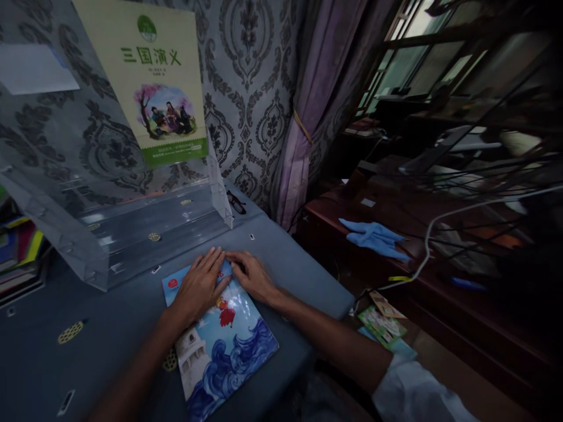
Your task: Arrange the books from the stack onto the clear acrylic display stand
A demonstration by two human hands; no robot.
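A picture book (237, 354) with a blue cover is laid flat on the counter (127, 346), slightly askew, near the counter's front edge. Its upper part is covered by the left hand (197, 288), which is spread palm down, fingers extended toward twelve o'clock and the thumb apart from them. The right hand (253, 276) is placed at the one o'clock corner with its fingers bent; whether the corner is pinched or merely touched cannot be told.

With the book taken as the centre of the dial, a clear stand (223, 196) is seen at eleven o'clock, with a yellow-green book (173, 64) upright at its back. Glasses (236, 203) are set at twelve, beside the stand, and a stack of books (20, 255) lies between nine and ten. A blue cloth (376, 236) is spread at two on a dark red table (334, 208).

For good control, the cover is best steadied by light, even pressure from the flat palm, since a glossy surface may slide if pushed sideways. At the corner, contact is best made with the fingertips along the edge, so that the cover is neither creased nor bent.
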